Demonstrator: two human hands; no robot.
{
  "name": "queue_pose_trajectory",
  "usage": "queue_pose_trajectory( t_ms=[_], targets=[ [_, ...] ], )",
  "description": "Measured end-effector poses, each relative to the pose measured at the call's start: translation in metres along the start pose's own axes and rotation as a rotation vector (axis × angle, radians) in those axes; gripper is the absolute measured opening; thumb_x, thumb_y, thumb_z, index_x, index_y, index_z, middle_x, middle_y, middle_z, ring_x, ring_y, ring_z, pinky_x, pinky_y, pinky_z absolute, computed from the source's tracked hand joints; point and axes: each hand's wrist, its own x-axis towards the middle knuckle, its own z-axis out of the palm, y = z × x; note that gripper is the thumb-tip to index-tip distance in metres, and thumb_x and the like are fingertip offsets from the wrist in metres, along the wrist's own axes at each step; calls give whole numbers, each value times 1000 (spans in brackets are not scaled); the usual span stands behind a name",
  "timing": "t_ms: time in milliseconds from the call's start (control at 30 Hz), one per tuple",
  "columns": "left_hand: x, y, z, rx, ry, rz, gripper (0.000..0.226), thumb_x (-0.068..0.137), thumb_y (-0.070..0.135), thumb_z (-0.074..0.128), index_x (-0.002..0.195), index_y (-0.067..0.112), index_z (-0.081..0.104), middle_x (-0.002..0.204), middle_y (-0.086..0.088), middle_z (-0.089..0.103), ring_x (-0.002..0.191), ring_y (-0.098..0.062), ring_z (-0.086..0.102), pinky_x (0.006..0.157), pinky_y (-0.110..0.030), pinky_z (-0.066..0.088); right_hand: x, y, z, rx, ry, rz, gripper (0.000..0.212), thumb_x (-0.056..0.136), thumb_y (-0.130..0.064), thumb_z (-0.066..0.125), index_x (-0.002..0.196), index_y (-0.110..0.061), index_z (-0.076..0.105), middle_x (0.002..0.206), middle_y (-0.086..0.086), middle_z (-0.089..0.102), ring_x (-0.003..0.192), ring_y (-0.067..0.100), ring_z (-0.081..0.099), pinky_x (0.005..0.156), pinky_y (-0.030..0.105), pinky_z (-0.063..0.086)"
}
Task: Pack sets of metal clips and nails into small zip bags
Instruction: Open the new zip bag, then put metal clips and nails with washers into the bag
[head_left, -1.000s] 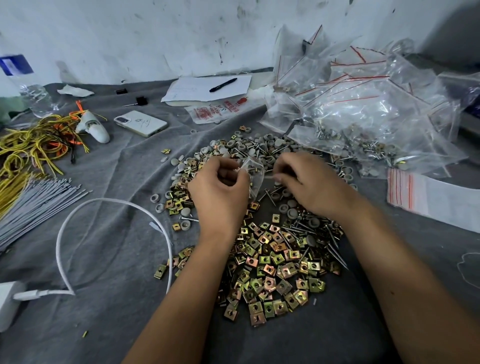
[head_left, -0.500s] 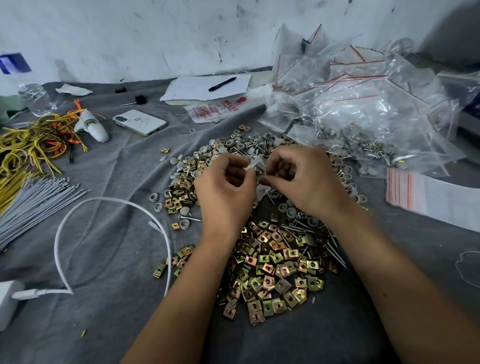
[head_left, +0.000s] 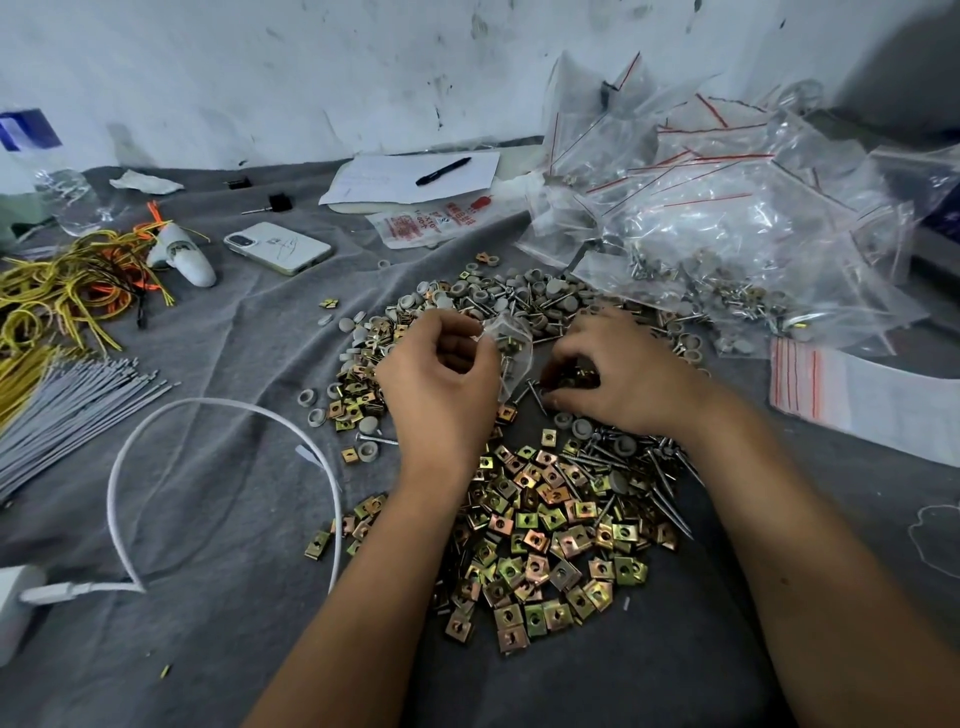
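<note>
From the head view we see our left hand (head_left: 441, 384) pinching a small clear zip bag (head_left: 511, 353) at its top edge, thumb and fingers curled round the plastic; a nail and a clip show inside it. The bag hangs just above the far part of the pile, between both hands. Our right hand (head_left: 623, 379) rests on the heap, fingers curled down onto a few clips and nails, its grip closing on them. The metal clips (head_left: 540, 530) lie spread across the grey cloth (head_left: 218, 519) near us, with nails (head_left: 660, 467) to their right and grey caps (head_left: 524, 296) farther off. At far right sits a heap of packed zip bags (head_left: 727, 218). To the left lie a white cable (head_left: 218, 410), a phone (head_left: 278, 247), and yellow wires (head_left: 47, 296).
</note>
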Motion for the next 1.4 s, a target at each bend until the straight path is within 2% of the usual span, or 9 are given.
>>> queue_pose_trajectory(
  t_ms=[200, 400, 567, 733, 900, 1033, 1133, 1267, 1400],
  targets=[
    [0, -1, 1, 10, -17, -2, 17, 87, 7, 76, 83, 21, 68, 72, 9, 66, 63, -4, 61, 56, -17, 50, -1, -6, 1, -33, 32, 11, 14, 86, -42, 77, 94, -35, 68, 100, -13, 52, 107, 13, 38, 97, 41, 36],
    [0, 1, 1, 8, -50, -10, 12, 87, 8, 77, 86, 18, 70, 73, 7, 67, 63, -4, 61, 58, -21, 53, -1, -15, -4, 254, 407, -117, 16, 88, -32, 77, 99, -23, 72, 97, -15, 61, 102, 11, 48, 85, 25, 37],
    [0, 2, 1, 15, -48, 13, 8, 87, 5, 76, 88, 11, 71, 73, 4, 67, 63, -7, 62, 59, -22, 52, 3, -23, 6, 110, 320, -166, 24, 83, -26, 82, 104, -16, 78, 101, -3, 62, 103, 16, 49, 89, 33, 42],
    [0, 2, 1, 15, -40, -7, 10, 87, 7, 77, 87, 15, 71, 73, 7, 67, 62, -3, 60, 58, -20, 52, 0, -6, -4, 211, 444, -98, 10, 89, -23, 78, 97, -19, 77, 91, -11, 66, 90, 10, 58, 79, 32, 48],
    [0, 1, 1, 13, -32, -9, 13, 87, 6, 76, 86, 18, 70, 72, 9, 66, 63, -2, 60, 58, -16, 50, -1, 6, -2, 8, 161, 20, 17, 82, -47, 80, 83, -36, 68, 85, -17, 56, 92, 13, 50, 76, 32, 36],
    [0, 1, 1, 20, -26, -9, 13, 87, 6, 76, 86, 17, 70, 72, 10, 66, 63, -2, 61, 57, -15, 49, 0, 4, -1, -23, 47, 53, 18, 82, -47, 81, 87, -36, 68, 91, -15, 56, 100, 15, 52, 86, 36, 46],
    [0, 0, 1, 18, -33, -14, 11, 87, 7, 76, 87, 16, 71, 73, 9, 67, 64, -3, 61, 57, -16, 50, 1, 3, 0, 10, 151, 35, 14, 85, -38, 80, 91, -26, 75, 92, -9, 61, 90, 10, 56, 81, 31, 48],
    [0, 0, 1, 15, -51, -7, 10, 87, 8, 77, 88, 16, 71, 74, 6, 67, 63, -4, 61, 57, -17, 50, -1, -7, -4, 284, 425, -75, 11, 84, -26, 83, 93, -21, 78, 89, -8, 68, 83, 5, 63, 70, 20, 50],
    [0, 1, 1, 17, -41, 3, 9, 86, 6, 76, 87, 13, 71, 72, 5, 67, 63, -6, 61, 57, -17, 49, -2, -20, 1, 306, 382, -175, 19, 81, -18, 86, 99, -19, 80, 87, -10, 69, 78, 4, 64, 68, 9, 45]
  ],
)
